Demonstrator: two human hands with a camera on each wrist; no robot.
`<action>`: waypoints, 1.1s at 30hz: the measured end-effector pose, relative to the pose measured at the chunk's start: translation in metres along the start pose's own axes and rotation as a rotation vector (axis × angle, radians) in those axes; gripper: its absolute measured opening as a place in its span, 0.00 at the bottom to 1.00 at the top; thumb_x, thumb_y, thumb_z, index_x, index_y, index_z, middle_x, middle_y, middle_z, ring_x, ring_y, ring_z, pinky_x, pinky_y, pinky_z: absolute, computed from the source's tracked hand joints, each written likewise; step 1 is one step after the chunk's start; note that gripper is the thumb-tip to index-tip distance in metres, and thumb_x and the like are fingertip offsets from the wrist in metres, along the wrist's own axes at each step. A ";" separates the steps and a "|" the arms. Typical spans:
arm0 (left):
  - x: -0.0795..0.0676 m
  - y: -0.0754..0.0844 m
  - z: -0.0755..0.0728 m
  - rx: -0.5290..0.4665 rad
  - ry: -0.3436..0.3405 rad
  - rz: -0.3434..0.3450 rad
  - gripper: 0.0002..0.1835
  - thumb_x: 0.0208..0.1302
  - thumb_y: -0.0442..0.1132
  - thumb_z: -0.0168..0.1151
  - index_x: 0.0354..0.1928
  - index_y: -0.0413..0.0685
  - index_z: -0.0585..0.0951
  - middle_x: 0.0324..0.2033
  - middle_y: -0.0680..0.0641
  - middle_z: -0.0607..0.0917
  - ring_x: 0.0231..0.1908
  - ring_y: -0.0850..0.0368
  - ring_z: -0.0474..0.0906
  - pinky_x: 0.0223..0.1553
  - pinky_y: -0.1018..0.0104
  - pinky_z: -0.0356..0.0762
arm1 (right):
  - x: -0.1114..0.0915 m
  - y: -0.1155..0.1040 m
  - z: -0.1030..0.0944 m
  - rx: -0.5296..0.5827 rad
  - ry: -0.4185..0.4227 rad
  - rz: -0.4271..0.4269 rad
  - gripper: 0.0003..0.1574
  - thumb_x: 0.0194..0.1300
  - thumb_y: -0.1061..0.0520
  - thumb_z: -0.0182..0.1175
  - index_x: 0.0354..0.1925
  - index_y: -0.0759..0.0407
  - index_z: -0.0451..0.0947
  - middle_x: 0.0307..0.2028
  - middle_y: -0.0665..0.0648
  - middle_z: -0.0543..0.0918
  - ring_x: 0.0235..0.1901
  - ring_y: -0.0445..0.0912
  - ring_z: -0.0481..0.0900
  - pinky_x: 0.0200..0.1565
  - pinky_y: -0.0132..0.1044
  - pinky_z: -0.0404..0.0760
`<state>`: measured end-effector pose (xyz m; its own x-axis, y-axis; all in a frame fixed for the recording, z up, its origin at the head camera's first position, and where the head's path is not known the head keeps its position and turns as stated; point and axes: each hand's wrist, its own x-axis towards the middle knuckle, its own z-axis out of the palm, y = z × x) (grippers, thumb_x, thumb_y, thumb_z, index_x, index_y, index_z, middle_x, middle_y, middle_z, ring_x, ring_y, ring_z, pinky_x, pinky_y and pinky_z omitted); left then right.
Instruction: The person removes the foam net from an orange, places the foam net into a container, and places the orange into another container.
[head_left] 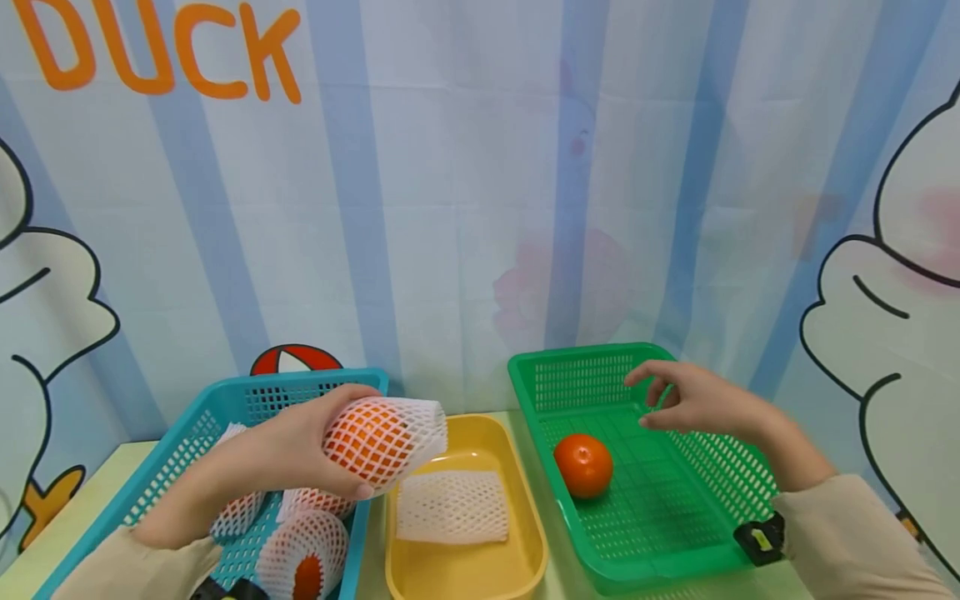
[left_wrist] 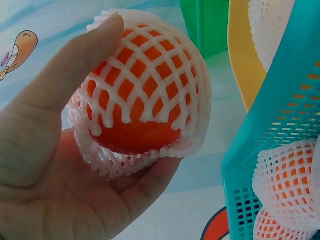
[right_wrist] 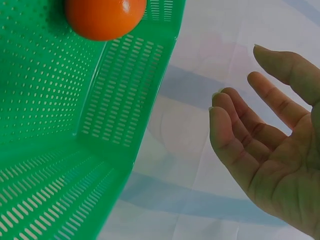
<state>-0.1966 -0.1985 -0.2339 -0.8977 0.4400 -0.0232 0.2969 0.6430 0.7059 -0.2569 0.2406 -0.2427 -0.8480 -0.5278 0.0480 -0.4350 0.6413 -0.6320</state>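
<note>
My left hand [head_left: 292, 446] grips a round orange-red fruit [left_wrist: 137, 132] wrapped in a white foam net sleeve [head_left: 431, 425], raised over the gap between the blue and yellow containers. The thumb lies along one side of the net and the fingers curl beneath; the sleeve's loose end sticks out to the right in the head view. Above the right side of the green basket [head_left: 637, 575], my right hand [head_left: 705, 407] holds nothing, its fingers loosely bent. One bare orange-red fruit [head_left: 583, 466] sits in that basket at its left wall.
In the blue basket [head_left: 367, 500] at left lie several net-wrapped fruits [head_left: 303, 550]. A yellow tray [head_left: 457, 575] stands between the baskets with a flat foam net sleeve [head_left: 452, 507] in it. Behind the table hangs a striped cloth [head_left: 465, 208] with cartoon prints.
</note>
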 end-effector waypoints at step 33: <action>0.015 0.015 0.014 -0.014 -0.028 0.103 0.48 0.43 0.47 0.75 0.66 0.49 0.59 0.50 0.44 0.75 0.39 0.53 0.77 0.38 0.59 0.76 | 0.030 -0.039 0.030 -0.093 0.007 -0.219 0.21 0.61 0.57 0.61 0.53 0.59 0.72 0.38 0.54 0.76 0.40 0.48 0.76 0.41 0.41 0.76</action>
<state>-0.2012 -0.1737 -0.2332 -0.8529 0.5212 0.0306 0.3828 0.5844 0.7155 -0.2567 0.1835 -0.2398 -0.7324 -0.6561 0.1820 -0.6345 0.5608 -0.5319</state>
